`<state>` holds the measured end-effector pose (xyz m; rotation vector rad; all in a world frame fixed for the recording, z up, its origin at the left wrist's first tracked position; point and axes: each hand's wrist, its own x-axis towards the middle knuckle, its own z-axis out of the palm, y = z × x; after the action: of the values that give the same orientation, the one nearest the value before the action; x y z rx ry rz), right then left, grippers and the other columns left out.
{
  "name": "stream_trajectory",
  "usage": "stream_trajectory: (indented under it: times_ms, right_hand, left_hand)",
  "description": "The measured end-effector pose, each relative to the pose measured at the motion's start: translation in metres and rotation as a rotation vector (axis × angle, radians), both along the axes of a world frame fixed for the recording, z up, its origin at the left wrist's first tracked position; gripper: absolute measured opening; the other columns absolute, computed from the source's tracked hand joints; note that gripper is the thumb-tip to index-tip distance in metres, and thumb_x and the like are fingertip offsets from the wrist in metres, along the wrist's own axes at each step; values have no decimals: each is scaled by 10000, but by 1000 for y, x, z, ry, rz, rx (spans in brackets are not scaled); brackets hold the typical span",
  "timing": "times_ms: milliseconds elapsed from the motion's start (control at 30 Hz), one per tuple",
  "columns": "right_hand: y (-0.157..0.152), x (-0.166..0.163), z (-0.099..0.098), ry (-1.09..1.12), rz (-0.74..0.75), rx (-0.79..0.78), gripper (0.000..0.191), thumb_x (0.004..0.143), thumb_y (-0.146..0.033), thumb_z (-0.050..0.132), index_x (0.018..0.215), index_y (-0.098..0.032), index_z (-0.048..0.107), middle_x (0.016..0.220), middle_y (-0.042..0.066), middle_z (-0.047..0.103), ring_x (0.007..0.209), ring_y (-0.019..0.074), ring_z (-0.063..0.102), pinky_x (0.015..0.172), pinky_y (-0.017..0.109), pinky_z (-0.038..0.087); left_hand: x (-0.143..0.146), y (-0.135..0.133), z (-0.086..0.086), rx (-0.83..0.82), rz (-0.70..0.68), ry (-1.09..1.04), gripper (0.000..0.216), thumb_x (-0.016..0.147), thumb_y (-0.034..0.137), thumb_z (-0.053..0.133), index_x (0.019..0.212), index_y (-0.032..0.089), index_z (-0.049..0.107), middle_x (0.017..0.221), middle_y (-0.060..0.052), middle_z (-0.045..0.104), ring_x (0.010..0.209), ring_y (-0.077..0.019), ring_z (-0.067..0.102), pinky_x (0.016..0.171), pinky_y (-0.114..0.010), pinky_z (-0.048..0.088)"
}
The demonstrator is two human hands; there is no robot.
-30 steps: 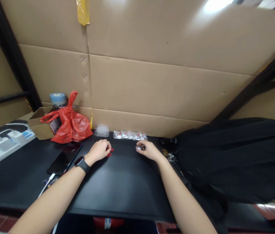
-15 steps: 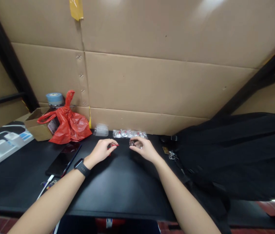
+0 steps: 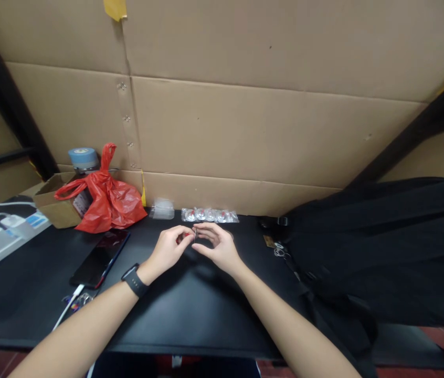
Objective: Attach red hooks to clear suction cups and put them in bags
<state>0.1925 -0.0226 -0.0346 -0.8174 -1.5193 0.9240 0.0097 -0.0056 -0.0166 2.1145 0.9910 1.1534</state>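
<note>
Over the black table, my left hand (image 3: 172,245) is closed in a pinch on a small red piece (image 3: 187,237), mostly covered by the fingers. Facing it, my right hand (image 3: 218,247) has its thumb and fingertips curved around a thin, shiny disc-like piece (image 3: 195,236), seen edge-on where the two hands meet. Its exact kind is too small to make out. Behind them, by the cardboard wall, lies a row of small round items in clear wrappers (image 3: 210,215), some with red centres. A stack of clear plastic sleeves (image 3: 162,209) lies left of that row.
On the left are a red plastic bag (image 3: 114,205), a cardboard box (image 3: 56,202), a phone (image 3: 99,260) with a white cable and a power strip (image 3: 9,236). A large black bag (image 3: 383,252) covers the right side. Keys (image 3: 281,249) lie beside it.
My right hand has moved left, up to my left hand, and the fingertips now meet around the thin piece. The left hand has shifted slightly right, keeping its pinch.
</note>
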Motion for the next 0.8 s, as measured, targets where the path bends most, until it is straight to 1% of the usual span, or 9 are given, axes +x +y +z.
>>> stream_trajectory:
  times_ms: [167,400,500,667,733,800]
  right_hand:
    - [-2,-2,-1,-7,-23,40,510,669,-300,871,1118,-227,640,1165,86,711,1081,246,695,973,408,570]
    - [-6,-2,1,-107,-105,123,462,689,-331,859,1092,-230,659,1184,86,717,1053,247,705,978,425,575]
    - [-7,-2,2,-88,-101,98,453,687,-335,862,1077,-232,654,1186,86,716,1055,250,706,986,438,573]
    - [-8,-5,4,29,-50,-6,425,664,-320,877,1001,-235,634,1160,77,725,1066,256,707,974,427,580]
    - [-9,-5,5,73,-16,-45,415,651,-308,885,962,-235,620,1152,73,730,1070,257,707,971,422,581]
    - [-9,-4,6,100,6,-65,416,640,-301,890,942,-234,613,1158,73,730,1078,258,705,976,425,578]
  left_hand:
    - [3,-3,-3,-43,40,-35,247,942,337,540,909,167,716,810,-28,729,682,-142,613,641,-228,453]
    - [2,-4,-2,3,71,-22,249,941,311,521,877,162,711,823,-40,738,680,-144,620,649,-234,466]
    - [2,-5,1,22,44,-26,216,936,297,538,885,169,704,831,-39,736,696,-149,633,677,-239,483]
    - [0,-7,4,84,-1,-37,165,937,256,559,905,179,701,890,-47,737,783,-162,664,774,-257,511]
    - [0,-8,3,80,-3,-47,159,936,263,573,916,181,707,913,-52,740,812,-169,672,785,-260,516]
    - [0,-7,1,40,-6,-78,155,927,284,599,933,183,717,929,-54,743,833,-174,681,791,-263,526]
